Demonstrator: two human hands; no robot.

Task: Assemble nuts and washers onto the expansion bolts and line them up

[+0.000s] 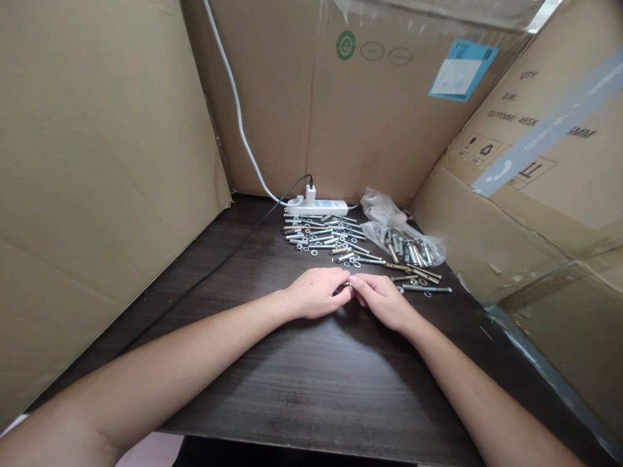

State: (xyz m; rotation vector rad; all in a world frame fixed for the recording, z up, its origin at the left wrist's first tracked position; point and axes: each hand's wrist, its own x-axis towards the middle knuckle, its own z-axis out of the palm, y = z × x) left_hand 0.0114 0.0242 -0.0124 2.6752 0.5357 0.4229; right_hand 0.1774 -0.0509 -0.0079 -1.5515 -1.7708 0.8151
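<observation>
My left hand (318,292) and my right hand (382,297) meet over the dark table, fingertips close together. Both are closed in a pinch around a small metal part (348,283). Only a shiny bit of it shows between the fingers, so its kind is hidden. Just beyond the hands lies a spread of bolts, metal sleeves, nuts and washers (314,253). To the right of my right hand are a few more bolts and brass-coloured sleeves (423,272), with a loose washer (427,294) beside them.
A clear plastic bag (382,206) with several bolts (413,250) lies at the back right. Behind the hardware stands a white power strip (318,207) with a charger (310,194). A black cable (209,268) crosses the left side. Cardboard boxes (272,97) wall in the table (302,389).
</observation>
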